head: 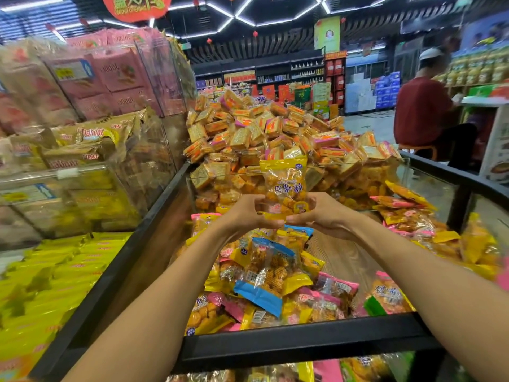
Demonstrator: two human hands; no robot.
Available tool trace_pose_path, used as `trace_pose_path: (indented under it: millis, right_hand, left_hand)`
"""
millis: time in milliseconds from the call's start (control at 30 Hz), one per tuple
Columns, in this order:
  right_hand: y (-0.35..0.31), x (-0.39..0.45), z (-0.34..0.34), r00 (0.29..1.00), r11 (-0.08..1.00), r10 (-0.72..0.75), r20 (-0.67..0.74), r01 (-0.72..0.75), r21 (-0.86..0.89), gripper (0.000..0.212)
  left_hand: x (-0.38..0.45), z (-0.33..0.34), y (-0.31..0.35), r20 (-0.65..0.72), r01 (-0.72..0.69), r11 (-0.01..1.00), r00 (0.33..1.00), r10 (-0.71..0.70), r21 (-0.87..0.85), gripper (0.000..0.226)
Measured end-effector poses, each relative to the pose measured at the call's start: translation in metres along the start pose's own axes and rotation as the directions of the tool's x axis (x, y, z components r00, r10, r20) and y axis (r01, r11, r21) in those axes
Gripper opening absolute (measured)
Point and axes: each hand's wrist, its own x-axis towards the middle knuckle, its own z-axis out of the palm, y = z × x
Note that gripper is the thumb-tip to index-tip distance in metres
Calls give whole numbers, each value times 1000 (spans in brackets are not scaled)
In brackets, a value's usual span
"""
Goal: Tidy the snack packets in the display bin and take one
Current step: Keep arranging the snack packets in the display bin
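Both hands hold up one yellow snack packet [285,186] upright above the display bin [303,339]. My left hand [246,213] grips its lower left side and my right hand [321,213] grips its lower right side, fingertips meeting under the bottom edge. The packet is clear in the middle with orange pieces inside and blue print. Below it, loose packets [264,279] in yellow, blue, pink and green lie heaped on the bin's wooden floor.
Behind a clear divider rises a tall heap of square orange snack packs [264,130]. Clear bins of pink and gold packets [91,114] stand at left, yellow packs [46,282] below them. A seated person in a red top [421,117] is at the back right.
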Motion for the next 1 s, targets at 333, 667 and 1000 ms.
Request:
trace_pose_path:
  millis: [333, 667, 1000]
  right_hand:
    - [-1, 0, -1, 1000, 999, 21, -1, -21, -35, 49]
    - [-5, 1, 1, 995, 1000, -14, -103, 12, -19, 34]
    - [-6, 5, 0, 966, 995, -82, -247, 91, 27, 36]
  left_hand:
    - [3, -6, -6, -27, 35, 999, 999, -36, -35, 32]
    - [5, -7, -6, -29, 64, 993, 997, -67, -99, 31]
    - [0, 0, 7, -280, -114, 993, 955, 101, -30, 37]
